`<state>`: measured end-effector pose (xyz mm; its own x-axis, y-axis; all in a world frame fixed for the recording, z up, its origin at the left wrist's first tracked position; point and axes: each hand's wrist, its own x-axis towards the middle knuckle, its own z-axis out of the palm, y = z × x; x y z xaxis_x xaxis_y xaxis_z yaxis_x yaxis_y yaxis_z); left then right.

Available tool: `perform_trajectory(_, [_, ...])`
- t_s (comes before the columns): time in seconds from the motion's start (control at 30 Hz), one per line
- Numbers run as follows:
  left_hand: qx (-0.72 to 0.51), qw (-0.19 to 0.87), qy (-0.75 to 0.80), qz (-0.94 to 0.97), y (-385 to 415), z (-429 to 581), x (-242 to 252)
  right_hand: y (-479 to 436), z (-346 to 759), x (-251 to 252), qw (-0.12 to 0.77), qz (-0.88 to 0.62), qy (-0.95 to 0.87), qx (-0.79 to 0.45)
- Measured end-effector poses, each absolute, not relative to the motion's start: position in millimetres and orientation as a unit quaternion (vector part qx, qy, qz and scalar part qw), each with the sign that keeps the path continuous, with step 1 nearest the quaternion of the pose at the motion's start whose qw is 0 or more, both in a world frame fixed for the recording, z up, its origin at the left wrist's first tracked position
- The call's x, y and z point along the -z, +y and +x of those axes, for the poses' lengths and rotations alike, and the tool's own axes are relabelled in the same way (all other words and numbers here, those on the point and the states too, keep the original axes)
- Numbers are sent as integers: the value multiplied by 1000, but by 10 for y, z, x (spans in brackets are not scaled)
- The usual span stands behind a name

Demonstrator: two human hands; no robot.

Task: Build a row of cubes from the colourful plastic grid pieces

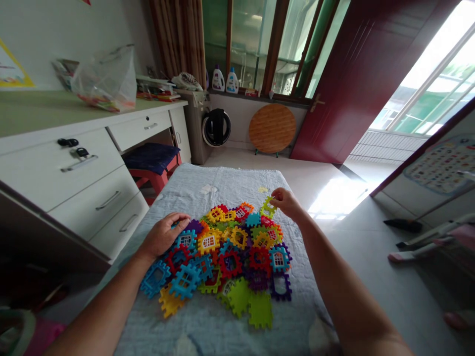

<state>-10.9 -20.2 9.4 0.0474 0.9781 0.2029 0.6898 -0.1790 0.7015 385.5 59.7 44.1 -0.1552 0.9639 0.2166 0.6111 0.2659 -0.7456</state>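
A heap of plastic interlocking building blocks with toothed edges lies on the blue cloth. They are red, yellow, blue, purple, orange and green, and some have white window grilles. My right hand pinches a lime-green block by its edge at the far right of the heap. At the heap's left side, my left hand rests with fingers stretched forward and thumb a little apart, beside a purple block. Its palm side is hidden. Two solid green blocks lie at the near edge.
A pale blue cloth covers the table. To the left stand a white desk with drawers and a red stool with a dark cushion. Farther back are a washing machine, a round wooden board and a dark red door.
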Motion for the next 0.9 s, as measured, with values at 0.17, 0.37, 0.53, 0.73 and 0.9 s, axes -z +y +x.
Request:
perform_trajectory(0.17, [-332, 209, 600, 697, -202, -111, -102, 740, 3888, -196, 286, -597, -722, -200])
perform_trajectory(0.37, [-331, 203, 600, 700, -204, -108, -100, 670, 3949, -89, 240, -597, -757, -118])
perform_trajectory(0.53, [-332, 197, 596, 704, -194, -105, -93, 612, 4008, -62, 194, -574, -784, -135])
perform_trajectory(0.73, [-324, 195, 592, 712, -183, -116, -82, 555, 3905, -110, 169, -600, -776, -97])
perform_trajectory(0.9, [-324, 185, 588, 718, -186, -118, -80, 528, 3865, -131, 174, -597, -777, -95])
